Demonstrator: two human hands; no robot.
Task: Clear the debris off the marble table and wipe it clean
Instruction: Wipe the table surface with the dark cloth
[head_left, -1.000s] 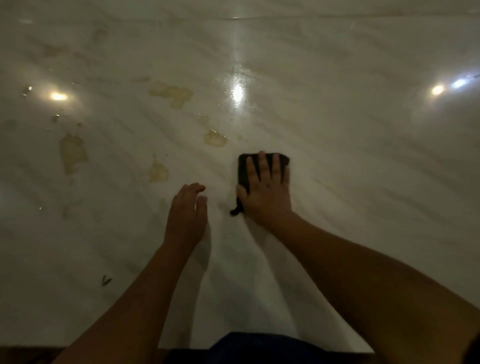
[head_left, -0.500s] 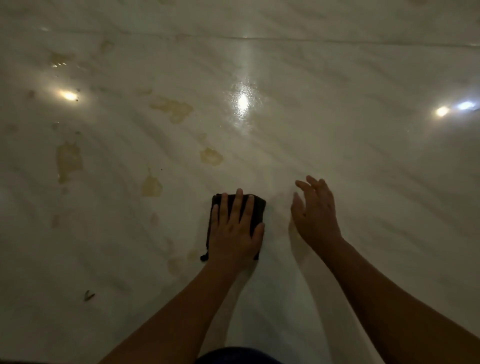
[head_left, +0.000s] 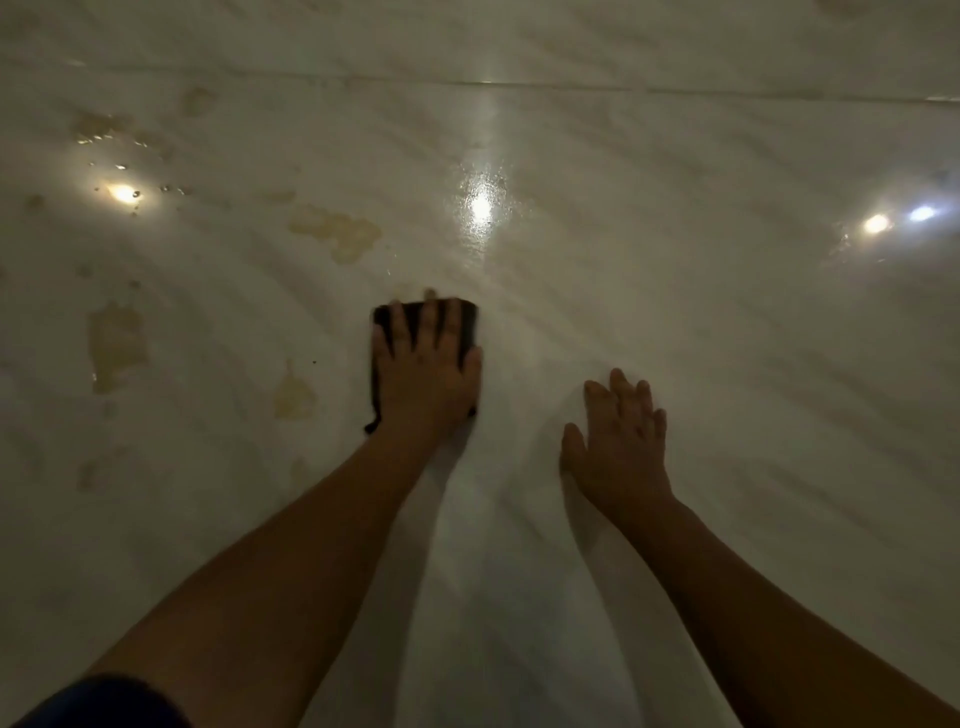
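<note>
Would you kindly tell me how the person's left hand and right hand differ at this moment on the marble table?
The left hand presses flat on a small dark cloth; the right hand has only bare pale marble table beneath it. The left hand reaches farther forward than the right hand. The left hand is nearer the yellowish stains than the right hand. Both are open, palms down.

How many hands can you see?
2. The left hand presses flat on the dark cloth near the middle of the marble table; the right hand is spread open just to its right, holding nothing.
</note>
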